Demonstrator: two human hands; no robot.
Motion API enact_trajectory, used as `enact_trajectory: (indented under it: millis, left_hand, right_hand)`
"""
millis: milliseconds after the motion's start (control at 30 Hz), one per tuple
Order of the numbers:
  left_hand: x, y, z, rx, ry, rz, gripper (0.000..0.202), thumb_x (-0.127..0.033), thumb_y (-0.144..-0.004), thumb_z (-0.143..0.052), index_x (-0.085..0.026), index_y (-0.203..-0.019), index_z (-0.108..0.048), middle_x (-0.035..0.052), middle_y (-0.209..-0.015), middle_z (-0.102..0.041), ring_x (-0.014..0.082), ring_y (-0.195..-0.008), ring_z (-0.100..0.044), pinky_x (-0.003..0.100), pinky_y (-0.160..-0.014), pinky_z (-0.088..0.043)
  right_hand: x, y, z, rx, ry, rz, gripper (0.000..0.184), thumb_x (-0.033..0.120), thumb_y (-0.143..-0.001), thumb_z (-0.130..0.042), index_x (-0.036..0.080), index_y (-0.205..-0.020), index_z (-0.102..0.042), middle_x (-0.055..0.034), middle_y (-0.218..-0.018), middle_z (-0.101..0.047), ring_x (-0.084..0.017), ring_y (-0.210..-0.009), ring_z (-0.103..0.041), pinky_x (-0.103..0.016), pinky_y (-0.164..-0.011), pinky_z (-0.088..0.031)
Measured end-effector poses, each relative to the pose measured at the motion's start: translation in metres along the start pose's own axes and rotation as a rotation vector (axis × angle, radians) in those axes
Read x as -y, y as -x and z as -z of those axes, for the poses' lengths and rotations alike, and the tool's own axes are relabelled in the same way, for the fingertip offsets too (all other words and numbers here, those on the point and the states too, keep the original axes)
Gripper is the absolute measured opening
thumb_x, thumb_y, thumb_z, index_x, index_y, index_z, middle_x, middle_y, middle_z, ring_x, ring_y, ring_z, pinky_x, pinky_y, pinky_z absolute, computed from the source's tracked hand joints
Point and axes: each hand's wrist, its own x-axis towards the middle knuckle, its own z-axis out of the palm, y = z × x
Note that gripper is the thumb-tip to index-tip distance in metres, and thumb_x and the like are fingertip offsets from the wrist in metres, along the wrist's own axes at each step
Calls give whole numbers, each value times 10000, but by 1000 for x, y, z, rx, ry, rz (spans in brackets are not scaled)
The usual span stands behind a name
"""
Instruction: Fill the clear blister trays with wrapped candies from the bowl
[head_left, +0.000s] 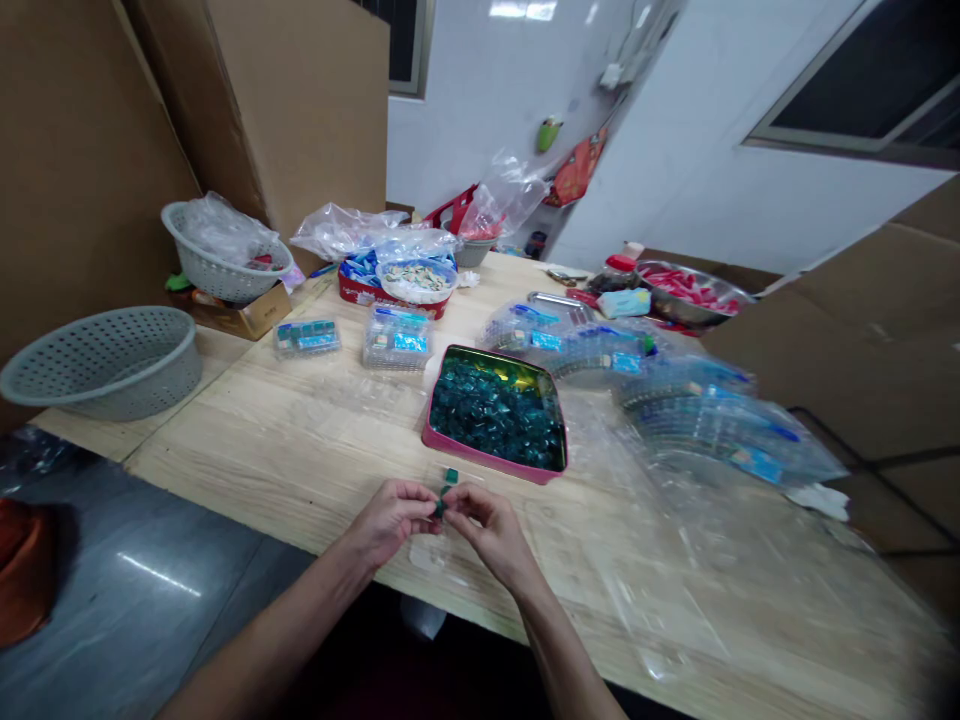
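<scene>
My left hand [401, 518] and my right hand [484, 522] meet near the table's front edge. Their fingertips pinch a small dark green piece [440, 507] between them; its exact kind is too small to make out. Under the hands lies a clear plastic tray [426, 556], partly hidden by them. Just beyond the fingers, a green cube-like piece [451, 476] sits at the tray's far end. A pink-rimmed tin [496, 462] full of dark teal pieces [495, 405] stands a short way beyond my hands.
Stacks of clear plastic packs [397, 338] stand behind the tin, with fanned rows of packs [697, 420] to the right. Grey perforated baskets [142, 365] are at the left. A red tin [360, 292] and a metal bowl [694, 312] with pink pieces stand farther back.
</scene>
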Motion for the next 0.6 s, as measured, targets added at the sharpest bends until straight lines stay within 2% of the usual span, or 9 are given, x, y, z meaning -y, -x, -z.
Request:
enact_trajectory:
  millis: [167, 300, 433, 600]
  left_hand:
    - [5, -2, -4, -40, -148, -127, 212, -126, -494, -752, -112, -694, -686, 25, -701, -662, 121, -679, -578, 265, -727, -439]
    - [14, -8, -6, -79, -276, -214, 227, -153, -533, -725, -118, -740, -640, 8, -686, -622, 114, -654, -562, 235, -635, -444]
    - [24, -16, -2, -49, -445, -191, 169, -177, -600, -649, -129, -751, -590, -8, -638, -577, 103, -559, -531, 197, -492, -400]
    - [30, -20, 1, -45, -739, -207, 98, -64, -631, -538, -137, -685, -573, -29, -566, -545, 95, -503, -509, 201, -507, -395]
  right_hand:
    - [-13, 2, 3, -48, -191, -153, 205, 337, -649, -765, 182, -734, -662, 7, -631, -634, -125, -549, -572, -238, -533, -460]
    - [-20, 5, 3, -59, -233, -201, 241, 362, -624, -781, 178, -722, -661, 15, -590, -623, -112, -502, -542, -227, -497, -440]
    - [-28, 9, 2, -44, -243, -268, 266, 382, -609, -774, 165, -702, -652, 13, -555, -620, -106, -467, -522, -221, -473, -418]
    - [-35, 14, 1, -35, -131, -254, 193, 324, -639, -721, 165, -636, -610, 35, -515, -569, -89, -443, -465, -203, -447, -353]
